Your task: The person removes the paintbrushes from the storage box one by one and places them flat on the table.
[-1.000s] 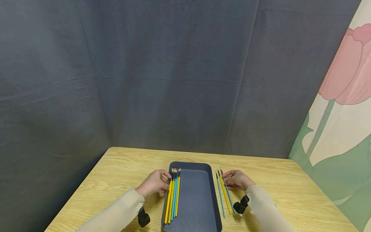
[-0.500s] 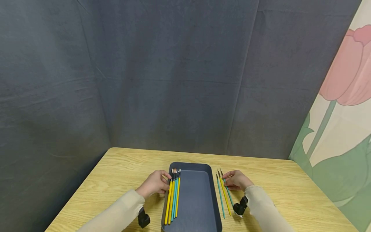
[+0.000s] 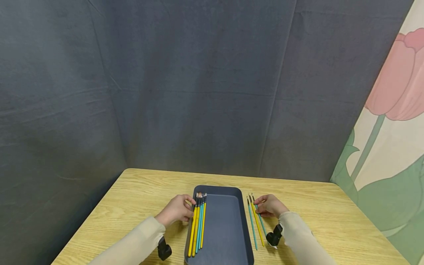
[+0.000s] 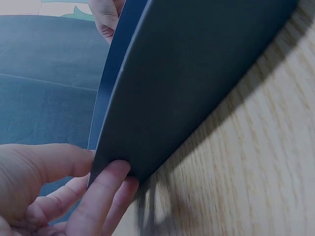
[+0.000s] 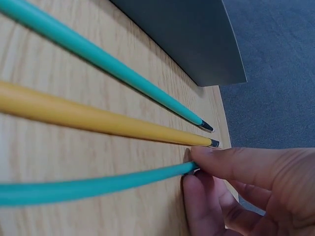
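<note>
A dark grey tray point(image 3: 223, 224) lies lengthwise on the table, several yellow and teal paintbrushes point(image 3: 192, 232) lined up along its left side, bristles away from me. My left hand point(image 3: 177, 210) holds the tray's left wall; the left wrist view shows the thumb at the rim and fingers against the outer side. Right of the tray, three slim paintbrushes lie side by side. With thumb and fingers, my right hand point(image 3: 271, 206) pinches the rightmost, a teal paintbrush point(image 5: 98, 188), near its bristle end. Beside it are a yellow paintbrush point(image 5: 98, 115) and another teal paintbrush point(image 5: 108, 61).
The light wood table point(image 3: 149, 184) ends at a dark grey cloth backdrop point(image 3: 198, 92) behind and to the left. A tulip-patterned panel point(image 3: 391, 147) stands on the right. Each sleeve carries a small black camera at the wrist.
</note>
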A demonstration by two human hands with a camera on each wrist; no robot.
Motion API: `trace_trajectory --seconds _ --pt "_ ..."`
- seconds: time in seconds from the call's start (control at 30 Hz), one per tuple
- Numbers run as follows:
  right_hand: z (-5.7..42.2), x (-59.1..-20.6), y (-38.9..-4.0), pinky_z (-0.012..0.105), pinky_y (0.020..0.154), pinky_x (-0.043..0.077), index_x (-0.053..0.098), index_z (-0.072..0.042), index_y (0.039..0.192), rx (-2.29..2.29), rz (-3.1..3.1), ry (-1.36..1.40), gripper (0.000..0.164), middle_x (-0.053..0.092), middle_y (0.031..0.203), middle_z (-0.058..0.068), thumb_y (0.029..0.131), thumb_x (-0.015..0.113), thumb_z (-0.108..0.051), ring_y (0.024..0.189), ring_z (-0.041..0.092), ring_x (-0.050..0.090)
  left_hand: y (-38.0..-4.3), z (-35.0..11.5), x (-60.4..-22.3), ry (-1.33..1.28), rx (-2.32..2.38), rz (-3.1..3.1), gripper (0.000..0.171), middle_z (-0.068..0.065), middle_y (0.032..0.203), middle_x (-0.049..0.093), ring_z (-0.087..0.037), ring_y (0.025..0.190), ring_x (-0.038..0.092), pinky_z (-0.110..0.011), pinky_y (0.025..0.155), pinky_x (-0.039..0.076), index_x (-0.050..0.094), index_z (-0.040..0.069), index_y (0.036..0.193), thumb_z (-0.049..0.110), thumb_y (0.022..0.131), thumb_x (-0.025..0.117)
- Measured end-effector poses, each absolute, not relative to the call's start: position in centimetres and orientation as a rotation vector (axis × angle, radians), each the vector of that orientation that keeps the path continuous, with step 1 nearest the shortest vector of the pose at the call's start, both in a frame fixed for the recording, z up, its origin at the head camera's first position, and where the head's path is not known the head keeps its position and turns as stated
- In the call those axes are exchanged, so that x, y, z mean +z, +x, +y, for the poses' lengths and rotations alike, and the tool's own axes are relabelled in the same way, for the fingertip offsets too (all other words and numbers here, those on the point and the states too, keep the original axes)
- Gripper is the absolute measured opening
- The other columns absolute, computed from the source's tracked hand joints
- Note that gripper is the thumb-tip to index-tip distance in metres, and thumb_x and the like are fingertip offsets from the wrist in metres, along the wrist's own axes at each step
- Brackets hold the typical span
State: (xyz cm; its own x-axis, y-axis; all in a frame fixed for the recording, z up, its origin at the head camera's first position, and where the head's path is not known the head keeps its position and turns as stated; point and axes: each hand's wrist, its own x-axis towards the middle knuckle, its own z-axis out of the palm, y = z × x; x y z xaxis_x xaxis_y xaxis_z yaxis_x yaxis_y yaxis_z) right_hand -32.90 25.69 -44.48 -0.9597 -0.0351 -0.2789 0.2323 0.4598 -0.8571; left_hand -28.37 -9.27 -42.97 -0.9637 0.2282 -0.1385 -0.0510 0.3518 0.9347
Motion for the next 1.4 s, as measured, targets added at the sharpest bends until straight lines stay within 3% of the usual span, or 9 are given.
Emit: trace_trajectory --seconds 0.7,1.03,1.4 --pt "26.1 -44.3 -33.1 0.026 0.059 0.054 0.061 0.008 0.106 -1.505 2.433 0.119 0.028 0.064 0.080 0.008 0.080 0.069 0.008 0.064 0.012 0.061 -28.5 -9.3 -43.0 0.155 1.649 2.372 0.037 -0.012 0.083 0.054 -0.019 0.062 0.054 -0.032 0.055 0.053 0.058 -0.007 0.110 -0.015 0.075 0.066" --pt "26.1 -41.4 -33.2 0.023 0.064 0.055 0.055 0.013 0.117 -1.634 2.257 -0.073 0.032 0.068 0.088 0.012 0.087 0.059 0.006 0.065 0.009 0.061 -28.5 -9.4 -42.9 0.151 1.649 2.369 0.037 -0.012 0.083 0.055 -0.019 0.062 0.053 -0.031 0.054 0.052 0.058 -0.007 0.110 -0.015 0.075 0.066" --pt "22.2 -37.7 -31.7 0.027 0.075 0.056 0.048 0.013 0.127 -1.732 2.206 -0.219 0.039 0.061 0.093 0.004 0.092 0.058 0.000 0.078 0.011 0.063 -28.4 -9.3 -42.8 0.168 1.644 2.375 0.037 -0.012 0.082 0.055 -0.018 0.061 0.054 -0.032 0.055 0.053 0.058 -0.007 0.110 -0.014 0.075 0.067"
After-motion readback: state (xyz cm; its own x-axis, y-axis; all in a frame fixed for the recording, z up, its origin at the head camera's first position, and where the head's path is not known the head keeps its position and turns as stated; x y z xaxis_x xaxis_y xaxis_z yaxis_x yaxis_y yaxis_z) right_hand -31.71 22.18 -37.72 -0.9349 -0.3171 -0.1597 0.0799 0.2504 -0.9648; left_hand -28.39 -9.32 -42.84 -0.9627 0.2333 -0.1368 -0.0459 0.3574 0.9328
